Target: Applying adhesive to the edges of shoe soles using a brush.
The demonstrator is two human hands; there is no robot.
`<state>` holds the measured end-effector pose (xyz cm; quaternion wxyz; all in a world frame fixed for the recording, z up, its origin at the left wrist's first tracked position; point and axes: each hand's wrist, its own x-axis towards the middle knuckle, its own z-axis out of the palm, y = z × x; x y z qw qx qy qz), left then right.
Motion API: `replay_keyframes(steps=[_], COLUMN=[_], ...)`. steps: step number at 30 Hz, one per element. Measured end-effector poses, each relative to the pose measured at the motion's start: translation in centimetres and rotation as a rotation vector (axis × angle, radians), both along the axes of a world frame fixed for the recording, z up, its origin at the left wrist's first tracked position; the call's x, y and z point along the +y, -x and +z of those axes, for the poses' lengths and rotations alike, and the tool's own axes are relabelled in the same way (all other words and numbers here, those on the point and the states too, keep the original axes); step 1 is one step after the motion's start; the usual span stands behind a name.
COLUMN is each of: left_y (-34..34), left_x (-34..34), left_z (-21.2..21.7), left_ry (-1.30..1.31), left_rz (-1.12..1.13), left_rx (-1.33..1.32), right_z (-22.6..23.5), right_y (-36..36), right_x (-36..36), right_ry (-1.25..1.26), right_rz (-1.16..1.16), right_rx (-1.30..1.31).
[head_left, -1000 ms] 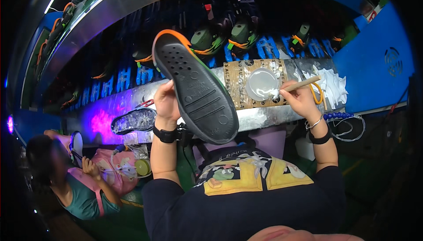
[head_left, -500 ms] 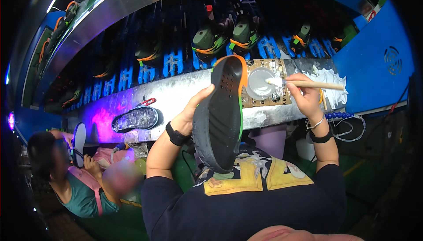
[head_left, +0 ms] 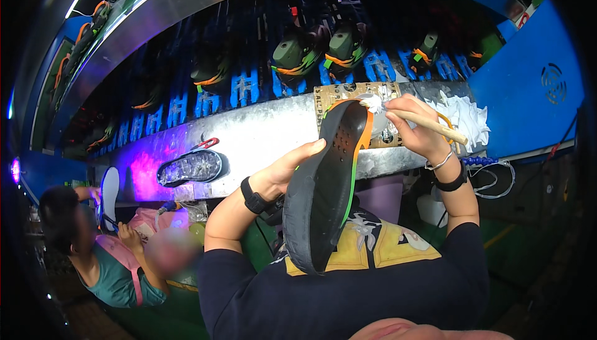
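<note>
My left hand point(head_left: 287, 167) grips a black shoe sole point(head_left: 320, 190) with an orange and green edge, held upright on its side with the toe end up. My right hand point(head_left: 416, 130) holds a wooden-handled brush point(head_left: 423, 123); its white bristle tip point(head_left: 372, 103) touches the toe end of the sole. Both wrists wear dark bands. Behind the sole lies a brown cardboard pad point(head_left: 336, 94) on the metal bench ledge point(head_left: 261, 135).
Another sole point(head_left: 189, 167) lies on the ledge under purple light. Shoes point(head_left: 298, 54) ride on blue racks point(head_left: 242, 88) behind it. White rags point(head_left: 463, 116) sit at the right by a blue panel point(head_left: 535, 91). A seated person point(head_left: 93, 246) works at lower left.
My left hand turned the sole from tread-facing-me to edge-on and lowered it. My right hand lifted the brush from the round dish on the cardboard to the sole's toe.
</note>
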<state>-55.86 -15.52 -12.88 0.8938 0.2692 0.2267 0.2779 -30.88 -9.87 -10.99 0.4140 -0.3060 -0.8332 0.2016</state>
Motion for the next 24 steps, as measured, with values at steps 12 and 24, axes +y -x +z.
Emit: replay_keyframes(steps=[12, 24], left_y=[-0.4, -1.0], left_x=[0.4, 2.0], left_z=[1.7, 0.9], left_ry=[-0.171, -0.405], left_rz=[0.068, 0.055], left_rx=[0.143, 0.290], right_z=[-0.7, -0.7], right_y=[-0.4, -0.6], right_x=[-0.2, -1.9], right_ry=[0.038, 0.430], right_rz=[-0.011, -0.034], right_rx=[0.017, 0.370])
